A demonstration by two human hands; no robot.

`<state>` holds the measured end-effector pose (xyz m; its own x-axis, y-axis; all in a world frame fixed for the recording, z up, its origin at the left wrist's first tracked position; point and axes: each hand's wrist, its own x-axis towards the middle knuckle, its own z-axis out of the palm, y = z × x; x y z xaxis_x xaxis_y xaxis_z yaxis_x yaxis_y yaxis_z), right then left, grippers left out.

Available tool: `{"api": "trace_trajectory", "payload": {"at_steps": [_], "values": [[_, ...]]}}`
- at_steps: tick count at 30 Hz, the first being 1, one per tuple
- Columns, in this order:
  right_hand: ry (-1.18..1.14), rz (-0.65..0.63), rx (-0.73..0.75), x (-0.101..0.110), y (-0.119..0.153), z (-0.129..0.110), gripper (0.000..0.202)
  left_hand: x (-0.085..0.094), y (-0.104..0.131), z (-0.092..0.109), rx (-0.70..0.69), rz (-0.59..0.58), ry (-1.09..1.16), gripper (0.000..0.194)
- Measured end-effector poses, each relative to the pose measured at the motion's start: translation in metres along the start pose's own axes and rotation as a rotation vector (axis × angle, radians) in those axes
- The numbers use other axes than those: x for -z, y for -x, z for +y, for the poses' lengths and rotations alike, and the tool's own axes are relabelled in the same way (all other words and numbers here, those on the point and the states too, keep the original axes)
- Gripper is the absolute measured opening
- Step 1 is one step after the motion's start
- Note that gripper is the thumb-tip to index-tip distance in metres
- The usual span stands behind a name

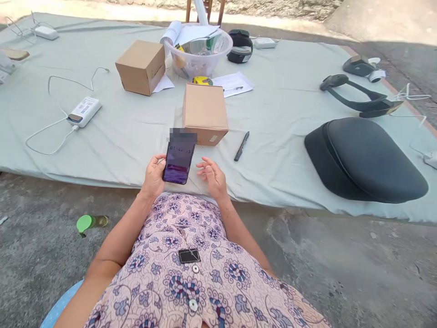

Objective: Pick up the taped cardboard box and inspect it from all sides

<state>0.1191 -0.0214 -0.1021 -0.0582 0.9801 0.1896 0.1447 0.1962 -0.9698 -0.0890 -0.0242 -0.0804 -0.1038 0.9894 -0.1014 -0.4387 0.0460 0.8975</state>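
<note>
A dark smartphone (179,161) with digits on its screen is gripped at its left edge by my left hand (155,175), held upright just over the near edge of the table. To the right of the phone, apart from it, my right hand (213,177) hovers with its fingers loosely spread and nothing in them. Right behind the phone stands a closed brown cardboard box (205,107). A black marker pen (242,146) lies on the cloth to the right of that box. The phone's top is blurred out.
The cloth-covered table (136,132) carries a second cardboard box (141,66), a plastic basket (196,64) of papers, a yellow tape measure (202,80), a white power bank (84,111), a large black padded object (368,159) and a black headset (358,95). A green-capped bottle (87,222) lies on the ground.
</note>
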Motion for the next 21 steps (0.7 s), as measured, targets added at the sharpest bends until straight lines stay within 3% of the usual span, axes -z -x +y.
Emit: {"api": "trace_trajectory", "payload": {"at_steps": [3, 5, 12, 21], "values": [[0.067, -0.242, 0.019, 0.001, 0.006, 0.000, 0.073, -0.016, 0.002, -0.017, 0.048, -0.121, 0.031, 0.045], [0.144, -0.331, 0.048, 0.003, 0.007, -0.002, 0.081, -0.019, 0.000, -0.025, 0.068, -0.142, 0.048, 0.047], [0.292, -0.426, 0.069, 0.005, 0.004, -0.008, 0.095, -0.014, -0.001, -0.027, 0.088, -0.139, 0.208, 0.051], [0.281, -0.509, 0.025, 0.009, 0.004, -0.003, 0.088, -0.014, 0.000, -0.024, 0.130, -0.128, 0.282, 0.045]]}}
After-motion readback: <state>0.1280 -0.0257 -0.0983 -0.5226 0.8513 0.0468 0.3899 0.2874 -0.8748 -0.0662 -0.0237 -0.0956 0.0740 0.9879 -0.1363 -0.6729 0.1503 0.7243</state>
